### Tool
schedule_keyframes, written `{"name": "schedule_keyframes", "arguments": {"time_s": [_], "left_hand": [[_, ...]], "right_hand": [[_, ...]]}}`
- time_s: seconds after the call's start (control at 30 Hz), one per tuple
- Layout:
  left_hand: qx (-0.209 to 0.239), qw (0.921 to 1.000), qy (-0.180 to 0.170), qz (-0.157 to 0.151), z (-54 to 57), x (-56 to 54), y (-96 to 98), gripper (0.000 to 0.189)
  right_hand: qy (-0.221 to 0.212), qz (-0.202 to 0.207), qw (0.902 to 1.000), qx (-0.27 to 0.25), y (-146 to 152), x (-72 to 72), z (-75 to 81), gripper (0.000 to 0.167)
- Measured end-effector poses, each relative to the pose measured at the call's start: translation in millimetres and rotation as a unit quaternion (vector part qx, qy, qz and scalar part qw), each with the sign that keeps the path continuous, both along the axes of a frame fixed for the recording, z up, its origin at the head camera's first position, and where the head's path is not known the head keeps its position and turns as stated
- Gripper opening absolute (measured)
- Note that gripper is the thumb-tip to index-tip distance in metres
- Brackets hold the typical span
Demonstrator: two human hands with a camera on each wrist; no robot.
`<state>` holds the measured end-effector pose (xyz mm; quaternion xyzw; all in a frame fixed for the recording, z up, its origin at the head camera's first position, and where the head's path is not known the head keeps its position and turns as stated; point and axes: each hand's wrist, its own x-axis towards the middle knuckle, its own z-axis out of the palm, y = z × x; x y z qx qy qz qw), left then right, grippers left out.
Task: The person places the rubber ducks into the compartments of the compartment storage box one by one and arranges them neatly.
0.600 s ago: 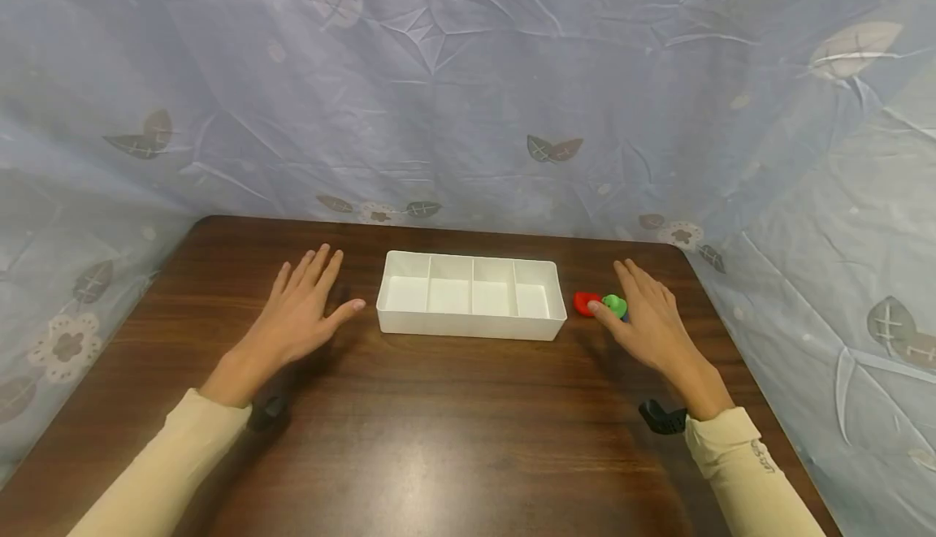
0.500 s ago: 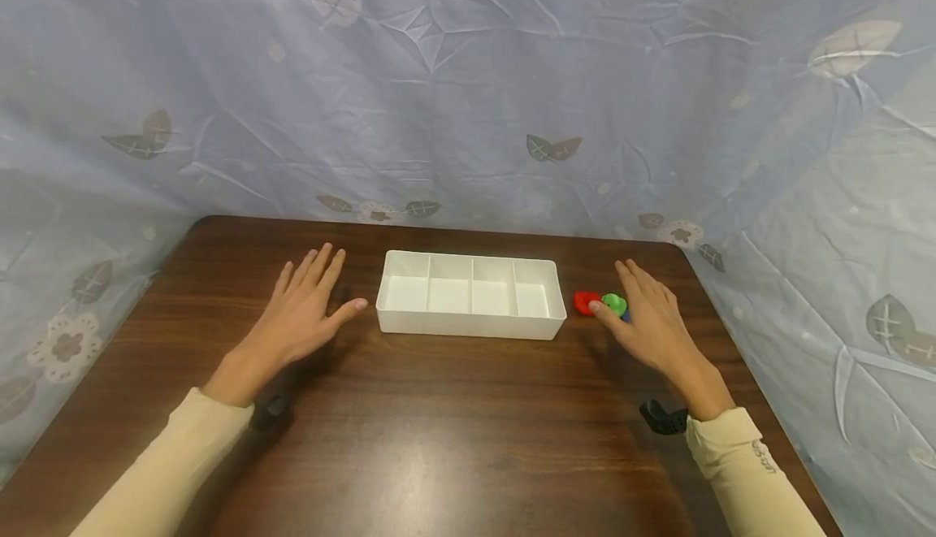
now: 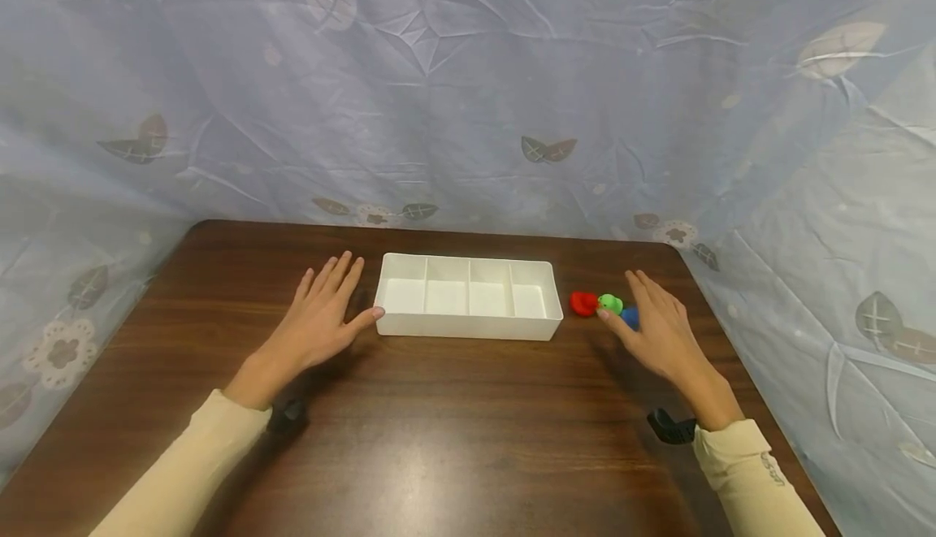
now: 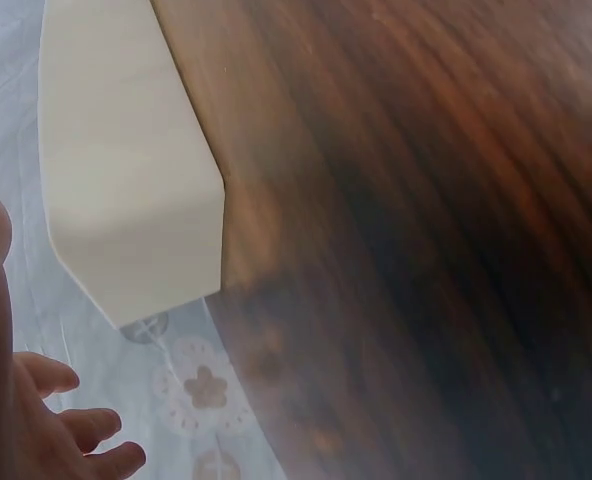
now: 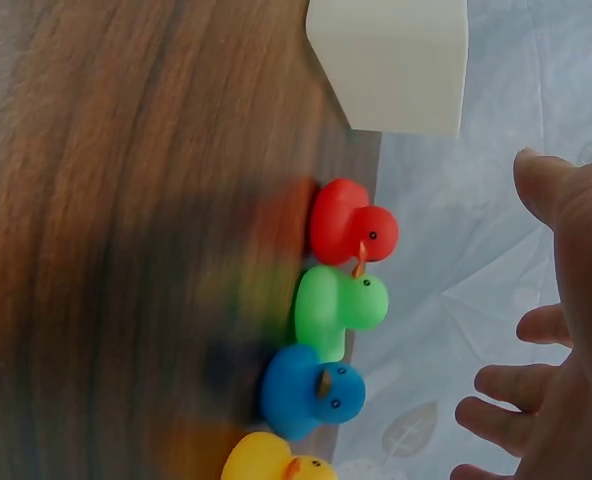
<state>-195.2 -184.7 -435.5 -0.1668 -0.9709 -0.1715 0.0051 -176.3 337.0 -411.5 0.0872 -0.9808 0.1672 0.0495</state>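
A white tray (image 3: 468,326) with several compartments stands mid-table, nothing in them. My left hand (image 3: 322,322) is held with fingers straight at the tray's left end, its thumb tip overlapping the tray's corner in the head view. To the right, my right hand (image 3: 658,326) is spread over a row of small rubber ducks and holds nothing. The right wrist view shows a red duck (image 5: 338,222), a green duck (image 5: 326,305), a blue duck (image 5: 301,390) and a yellow duck (image 5: 256,460) lined up. In the head view the right hand hides the yellow one.
The brown wooden table (image 3: 439,415) has a patterned cloth (image 3: 468,114) hanging behind it and at both sides. Dark wrist straps, such as the right one (image 3: 669,427), sit by the cuffs of the light sleeves (image 3: 753,472).
My left hand has moved right, closer to the tray. My right hand has shifted slightly right and toward me, so more of the blue duck shows. The head view has shifted slightly.
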Motion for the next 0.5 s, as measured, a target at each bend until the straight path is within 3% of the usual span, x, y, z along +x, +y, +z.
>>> {"name": "schedule_keyframes", "arguments": {"time_s": [0.5], "left_hand": [[0.000,0.9999,-0.007,-0.011,-9.3,-4.7,14.7,0.100]], "right_hand": [[-0.002,-0.010,0.9999,0.003,12.4,8.3,-13.5,0.089]]}}
